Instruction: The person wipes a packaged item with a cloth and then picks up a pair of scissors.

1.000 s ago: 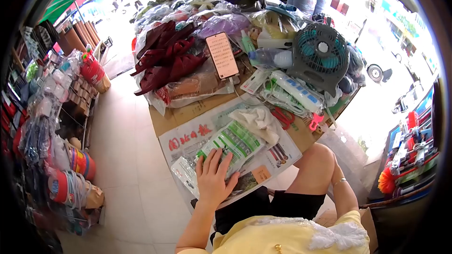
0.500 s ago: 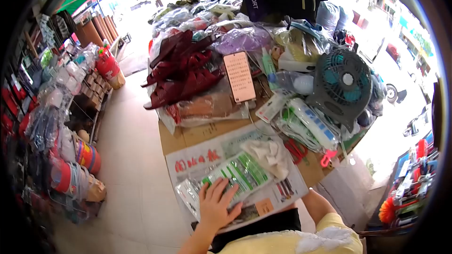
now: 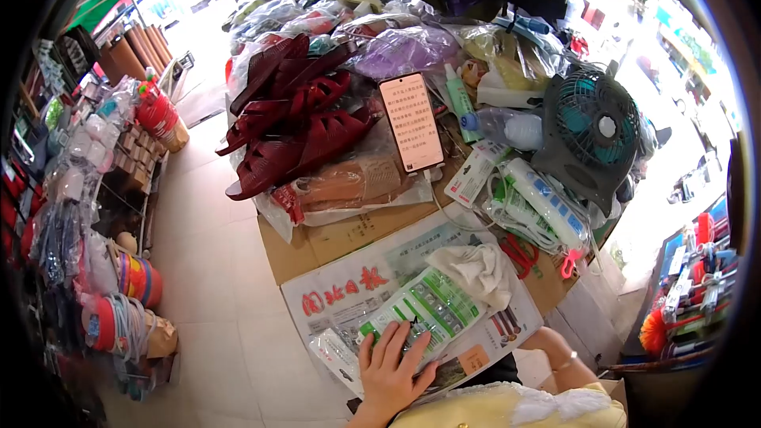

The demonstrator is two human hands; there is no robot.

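Observation:
My left hand (image 3: pixel 394 364) lies with fingers spread on the lower edge of a green-and-white plastic package (image 3: pixel 424 309). Dark small shapes show through its clear film, too unclear to name. By the wrist, a white packet (image 3: pixel 336 355) in clear wrap pokes out. Both rest on a newspaper (image 3: pixel 317 281) with a red title. A crumpled white cloth (image 3: pixel 478 271) touches the package's upper right end. At the newspaper's right corner is my right hand (image 3: pixel 547 342), wearing a bracelet; its fingers are mostly hidden.
Beyond the newspaper stand a lit phone (image 3: pixel 411 123) on a cable, dark red sandals (image 3: pixel 297 139), a grey fan (image 3: pixel 590 131), a power strip (image 3: pixel 547 204) and red scissors (image 3: pixel 519 255). Shelved goods (image 3: pixel 131 269) line the left; a tool rack (image 3: pixel 690 301) stands right.
My head view has shifted, so the table things appear slightly displaced. My right hand and wrist show more at the newspaper's edge. My left hand stays on the package.

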